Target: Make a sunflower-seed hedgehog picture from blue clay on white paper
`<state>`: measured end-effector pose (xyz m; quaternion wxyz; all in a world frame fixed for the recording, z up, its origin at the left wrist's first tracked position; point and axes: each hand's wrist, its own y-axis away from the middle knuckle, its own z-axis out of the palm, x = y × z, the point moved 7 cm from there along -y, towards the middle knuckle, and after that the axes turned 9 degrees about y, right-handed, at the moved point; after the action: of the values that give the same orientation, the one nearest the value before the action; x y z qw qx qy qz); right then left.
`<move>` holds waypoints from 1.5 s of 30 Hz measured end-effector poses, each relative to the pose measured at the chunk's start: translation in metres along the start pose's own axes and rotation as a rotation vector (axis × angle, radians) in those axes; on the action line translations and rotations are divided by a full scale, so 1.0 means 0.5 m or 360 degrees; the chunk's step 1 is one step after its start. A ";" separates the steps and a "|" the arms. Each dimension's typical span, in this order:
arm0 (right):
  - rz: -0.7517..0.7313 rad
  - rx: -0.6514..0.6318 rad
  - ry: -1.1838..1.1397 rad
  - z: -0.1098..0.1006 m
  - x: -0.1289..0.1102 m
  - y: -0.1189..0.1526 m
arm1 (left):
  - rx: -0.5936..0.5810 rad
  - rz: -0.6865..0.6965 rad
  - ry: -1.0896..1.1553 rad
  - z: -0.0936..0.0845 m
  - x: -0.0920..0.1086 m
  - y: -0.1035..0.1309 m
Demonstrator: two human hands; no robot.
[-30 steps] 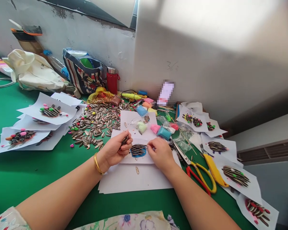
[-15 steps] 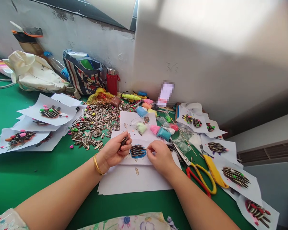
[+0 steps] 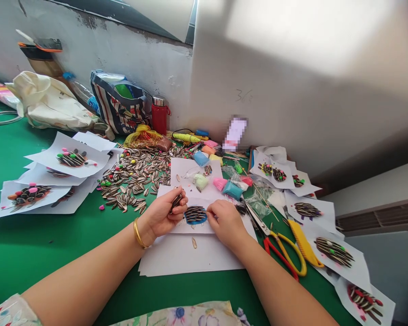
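Note:
My left hand [image 3: 163,213] is curled around several striped sunflower seeds [image 3: 176,203], just left of a small picture on white paper. That picture is a blue clay patch [image 3: 190,222] covered with rows of seeds. At its right edge, the thumb and fingers of my right hand [image 3: 227,224] are pinched together; whatever is between the fingertips is too small to make out. Below the hands, a pale loose seed [image 3: 194,243] lies on a stack of white sheets [image 3: 163,260]. A wide heap of sunflower seeds [image 3: 143,167] spreads beyond my left hand.
Scissors [image 3: 285,253] and a yellow comb-like tool [image 3: 304,242] lie right of my right hand. Colored clay packets [image 3: 233,190] sit behind it. Finished seed pictures [image 3: 338,251] line the right; more sheets [image 3: 83,158] are piled left. A red bottle [image 3: 159,117] and bags stand against the wall.
My right hand has shifted very slightly left along the edge of the blue clay patch. The left hand stays in place, holding the seeds.

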<state>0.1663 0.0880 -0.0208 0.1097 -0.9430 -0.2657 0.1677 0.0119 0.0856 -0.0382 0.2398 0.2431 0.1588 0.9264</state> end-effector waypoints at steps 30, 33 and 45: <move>-0.0251 0.0432 -0.0192 -0.085 -0.072 0.031 | -0.0153 -0.0066 -0.0816 0.030 -0.044 0.027; -0.0269 0.0460 -0.0182 -0.086 -0.076 0.033 | -0.0183 -0.0060 -0.0927 0.034 -0.050 0.030; -0.0257 0.0375 -0.0314 -0.072 -0.070 0.028 | -0.0403 -0.0166 -0.1037 0.046 -0.077 0.037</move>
<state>0.1585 0.0533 0.0174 0.2060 -0.8781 -0.3287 0.2800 0.0469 0.0543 -0.0260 0.3532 0.4857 -0.0299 0.7990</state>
